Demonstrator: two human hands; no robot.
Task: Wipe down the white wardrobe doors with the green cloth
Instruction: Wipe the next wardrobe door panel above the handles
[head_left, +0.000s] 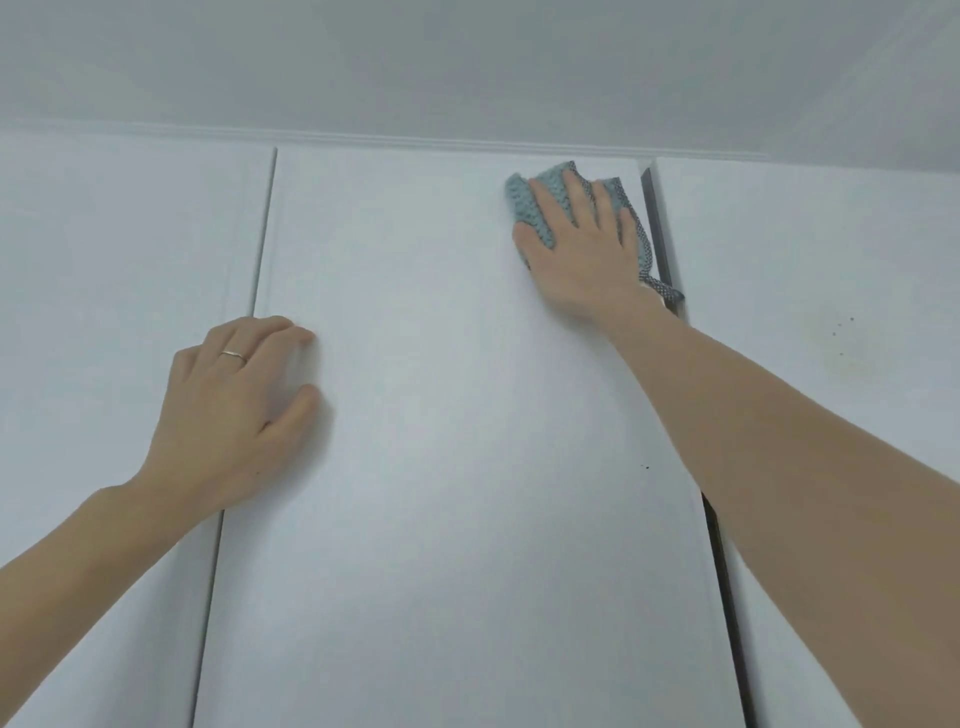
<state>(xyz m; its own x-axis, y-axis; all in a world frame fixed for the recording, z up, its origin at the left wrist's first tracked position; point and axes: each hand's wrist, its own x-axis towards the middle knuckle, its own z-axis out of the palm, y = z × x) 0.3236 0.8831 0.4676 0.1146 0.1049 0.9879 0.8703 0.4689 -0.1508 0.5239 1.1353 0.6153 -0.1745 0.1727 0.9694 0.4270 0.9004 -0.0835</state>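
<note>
The middle white wardrobe door (447, 426) fills the view from below. Near its top right corner my right hand (582, 249) presses the green cloth (524, 202) flat against the door with straight, spread fingers. The cloth shows above and to the right of the hand, and one end of it hangs down past the door's right edge. My left hand (234, 405), with a ring on one finger, rests on the door's left edge, its fingertips touching the panel and lightly bent.
A left door (114, 291) and a right door (810, 291) flank the middle one. A dark gap (722, 571) runs along the middle door's right edge. A trim strip (415, 140) and the ceiling lie above. Small dark specks mark the right door (841, 332).
</note>
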